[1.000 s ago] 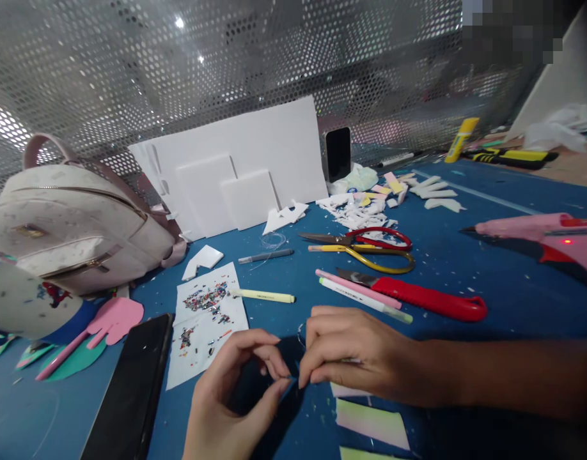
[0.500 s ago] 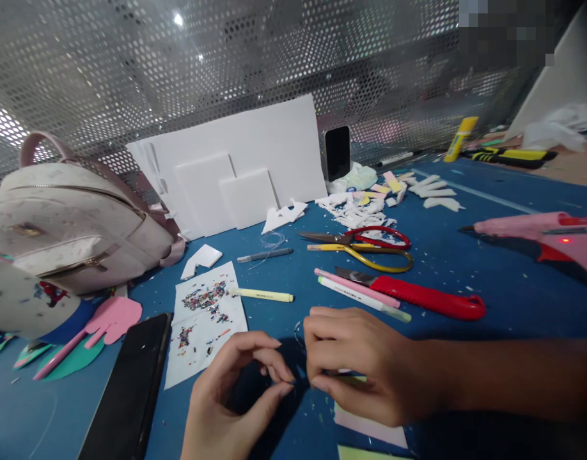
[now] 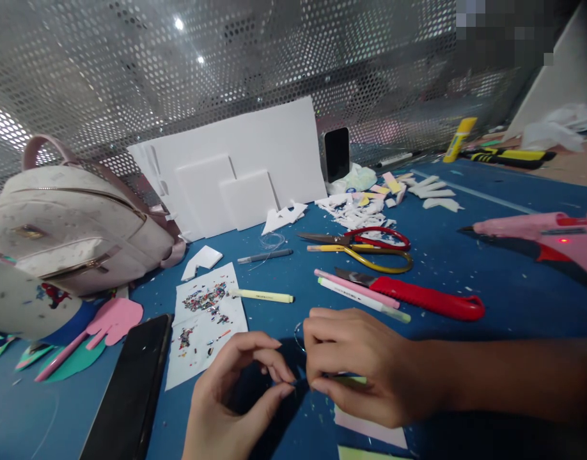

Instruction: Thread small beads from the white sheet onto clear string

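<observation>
Left hand (image 3: 221,412) pinches narrowly, right hand (image 3: 363,364) curls, contents unclear; a slim gap parts them; white paper (image 3: 188,367) edges close behind left knuckles.

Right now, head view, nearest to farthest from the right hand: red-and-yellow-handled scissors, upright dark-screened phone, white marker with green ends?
1. White marker with green ends: just beyond the right hand.
2. Red-and-yellow-handled scissors: past the marker.
3. Upright dark-screened phone: at the back.

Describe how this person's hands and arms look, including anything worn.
The left hand and right hand are bare, with no gloves or rings showing. The right forearm shows no sleeve, watch or bracelet before its shadowed end; the left forearm is out of view.
</observation>
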The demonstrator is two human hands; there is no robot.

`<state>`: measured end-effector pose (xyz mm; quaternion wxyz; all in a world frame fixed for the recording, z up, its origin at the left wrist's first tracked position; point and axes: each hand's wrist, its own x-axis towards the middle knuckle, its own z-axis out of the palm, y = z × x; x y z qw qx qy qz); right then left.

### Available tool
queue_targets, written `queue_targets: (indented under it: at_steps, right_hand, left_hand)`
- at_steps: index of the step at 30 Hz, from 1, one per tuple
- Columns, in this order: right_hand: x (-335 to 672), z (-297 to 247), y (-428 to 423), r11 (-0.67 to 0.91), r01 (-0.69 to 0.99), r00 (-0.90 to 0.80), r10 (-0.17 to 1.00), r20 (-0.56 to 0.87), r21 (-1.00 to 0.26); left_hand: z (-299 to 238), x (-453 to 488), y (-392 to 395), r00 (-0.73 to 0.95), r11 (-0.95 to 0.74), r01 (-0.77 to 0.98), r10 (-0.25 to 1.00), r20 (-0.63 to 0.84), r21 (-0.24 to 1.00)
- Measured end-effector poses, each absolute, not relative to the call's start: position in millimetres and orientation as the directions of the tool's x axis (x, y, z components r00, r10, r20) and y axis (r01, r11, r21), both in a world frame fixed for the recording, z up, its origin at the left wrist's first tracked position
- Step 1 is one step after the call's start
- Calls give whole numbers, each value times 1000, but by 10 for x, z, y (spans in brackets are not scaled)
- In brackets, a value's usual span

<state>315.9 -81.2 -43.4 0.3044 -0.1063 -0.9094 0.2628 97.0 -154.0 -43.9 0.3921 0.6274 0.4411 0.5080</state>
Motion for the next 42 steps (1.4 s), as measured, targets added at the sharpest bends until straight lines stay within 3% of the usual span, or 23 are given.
queue_targets:
  at_steps: [18, 31, 38, 42]
  right_hand:
    - [3142, -429, -815, 842, 20, -779, 351, 520, -539]
    - [3144, -439, -809, 842, 10, -779, 345, 523, -540]
    - [3137, -441, -813, 844, 9, -773, 346, 532, -536]
    - [3137, -436, -813, 844, 15, -777, 347, 525, -537]
  left_hand:
    - [-385, 1053, -1578, 6, -182, 92, 983, 182, 979]
    - [-396, 1055, -1573, 6, -188, 69, 982, 188, 980]
    - [-406, 1015, -1538, 96, -229, 90, 971, 220, 969]
    - [-407, 1041, -1548, 53, -209, 58, 977, 206, 976]
